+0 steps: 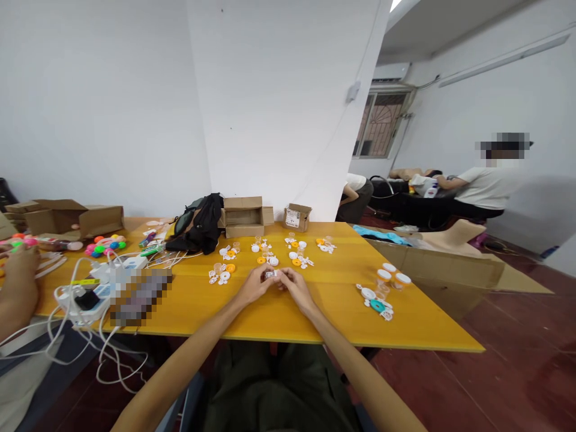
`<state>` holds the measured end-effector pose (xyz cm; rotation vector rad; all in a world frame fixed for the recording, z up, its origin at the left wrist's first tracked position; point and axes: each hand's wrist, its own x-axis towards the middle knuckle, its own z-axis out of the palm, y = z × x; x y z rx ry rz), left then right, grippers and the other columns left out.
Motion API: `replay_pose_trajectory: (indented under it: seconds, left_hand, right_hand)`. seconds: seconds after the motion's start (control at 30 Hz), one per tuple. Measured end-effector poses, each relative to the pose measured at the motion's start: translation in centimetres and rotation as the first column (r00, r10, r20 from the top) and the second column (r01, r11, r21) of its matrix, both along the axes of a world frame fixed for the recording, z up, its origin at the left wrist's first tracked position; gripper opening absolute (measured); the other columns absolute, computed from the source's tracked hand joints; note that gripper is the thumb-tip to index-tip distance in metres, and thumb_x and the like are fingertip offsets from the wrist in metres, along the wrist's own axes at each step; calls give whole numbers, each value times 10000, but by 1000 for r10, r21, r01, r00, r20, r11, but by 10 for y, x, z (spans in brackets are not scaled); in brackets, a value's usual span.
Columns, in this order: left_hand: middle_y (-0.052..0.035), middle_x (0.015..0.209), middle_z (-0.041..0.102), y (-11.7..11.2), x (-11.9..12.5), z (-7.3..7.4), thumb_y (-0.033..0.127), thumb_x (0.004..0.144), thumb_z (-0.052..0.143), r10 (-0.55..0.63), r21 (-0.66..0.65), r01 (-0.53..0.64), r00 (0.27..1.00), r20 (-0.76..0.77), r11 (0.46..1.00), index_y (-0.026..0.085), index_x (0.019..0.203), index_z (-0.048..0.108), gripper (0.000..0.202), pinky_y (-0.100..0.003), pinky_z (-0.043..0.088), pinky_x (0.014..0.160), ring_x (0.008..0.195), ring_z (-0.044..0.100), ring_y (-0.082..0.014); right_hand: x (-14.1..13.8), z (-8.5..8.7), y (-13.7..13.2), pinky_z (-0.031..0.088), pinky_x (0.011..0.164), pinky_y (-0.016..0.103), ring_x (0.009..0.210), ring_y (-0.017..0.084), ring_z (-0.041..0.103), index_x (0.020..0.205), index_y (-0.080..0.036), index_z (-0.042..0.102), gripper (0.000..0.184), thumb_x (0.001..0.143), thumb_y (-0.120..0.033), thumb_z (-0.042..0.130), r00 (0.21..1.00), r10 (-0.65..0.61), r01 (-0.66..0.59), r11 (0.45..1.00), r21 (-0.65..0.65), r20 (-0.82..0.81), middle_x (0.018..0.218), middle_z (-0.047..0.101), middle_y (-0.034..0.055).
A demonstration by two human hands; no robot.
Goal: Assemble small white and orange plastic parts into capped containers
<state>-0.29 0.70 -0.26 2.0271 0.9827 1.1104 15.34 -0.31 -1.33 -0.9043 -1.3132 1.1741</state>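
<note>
My left hand [256, 284] and my right hand [296, 288] meet over the middle of the yellow table. Between their fingertips is a small white plastic part with dark holes [270, 274]; both hands are closed on it, and the fingers hide some of it. Just beyond them lie a white round piece [273, 261] and an orange ring [261, 260]. Similar groups of white perforated pieces, orange rings and clear cups are spread around, one with an orange ring [230, 268] to the left. To the right, a teal ring [377, 306] rests among white pieces.
Several white-lidded jars [384, 275] stand at the right. Cardboard boxes [244, 228] and a black bag [198, 225] line the back. Power strips [92, 300] with cables occupy the left, near a co-worker's arm [20, 288]. A large carton [443, 273] stands beyond the right edge.
</note>
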Motion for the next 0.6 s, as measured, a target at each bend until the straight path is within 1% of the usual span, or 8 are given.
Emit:
replay_pose_trajectory:
  seconds: [0.17, 0.3, 0.4, 0.47, 0.5, 0.53, 0.57, 0.6]
  left_hand:
    - [-17, 896, 633, -3, -1, 2, 291, 783, 652, -16, 84, 16, 1000, -7, 996, 208, 939, 607, 183, -311, 467, 836, 858, 580, -187]
    - [-15, 945, 617, -4, 0, 0, 296, 710, 744, -12, 11, 12, 1000, 2, 1000, 221, 1113, 556, 451, -310, 483, 820, 855, 590, -182]
    - [-29, 996, 617, -3, -1, -2, 325, 647, 810, -12, 15, 13, 1000, -10, 1000, 226, 1179, 531, 609, -337, 483, 863, 903, 594, -202]
    - [-35, 1007, 620, -3, -1, -3, 346, 646, 815, 22, 40, -22, 1000, -2, 999, 229, 1166, 544, 598, -357, 476, 899, 926, 590, -210]
    - [-33, 1001, 621, -2, -2, -3, 350, 658, 807, 50, 50, -50, 999, 7, 997, 232, 1152, 553, 568, -363, 475, 905, 924, 589, -209]
    - [-30, 990, 621, -1, -2, -4, 347, 677, 792, 78, 58, -79, 997, 18, 995, 233, 1136, 560, 527, -364, 475, 907, 920, 589, -207]
    - [-27, 978, 621, 0, -2, -4, 335, 696, 775, 103, 64, -105, 994, 28, 992, 233, 1119, 567, 483, -364, 475, 906, 915, 590, -203]
    - [-23, 965, 621, 2, -2, -5, 318, 711, 759, 124, 70, -127, 992, 37, 989, 231, 1102, 573, 441, -361, 476, 903, 910, 591, -200]
  right_hand:
    - [1, -4, 2, 462, 558, 285, 569, 155, 556, 706, -195, 613, 537, 641, -726, 659, 998, 38, -37, 999, -13, 46, 625, 608, 1]
    - [-1, -4, 1, 492, 630, 302, 649, 173, 597, 744, -205, 604, 500, 645, -690, 676, 998, 26, -28, 999, 36, 65, 703, 648, 10]
    - [9, 6, 2, 503, 663, 333, 692, 204, 622, 778, -217, 595, 437, 688, -642, 651, 986, -24, 5, 993, 118, 166, 744, 671, 28]
    - [27, 19, 5, 503, 702, 354, 715, 221, 634, 789, -226, 589, 341, 752, -564, 614, 944, -134, 68, 973, 220, 303, 752, 681, 37]
    - [40, 28, 6, 500, 723, 360, 738, 229, 643, 808, -229, 593, 277, 790, -505, 587, 890, -224, 122, 956, 267, 397, 775, 693, 46]
    - [54, 37, 8, 494, 743, 361, 769, 236, 653, 840, -228, 602, 213, 819, -437, 563, 796, -325, 181, 933, 310, 510, 815, 704, 59]
    - [70, 47, 9, 486, 757, 360, 804, 244, 662, 880, -224, 613, 168, 836, -372, 546, 655, -414, 233, 906, 353, 631, 861, 712, 76]
    - [86, 55, 11, 477, 758, 362, 837, 258, 668, 927, -217, 622, 161, 844, -323, 534, 482, -471, 273, 882, 385, 739, 913, 715, 100]
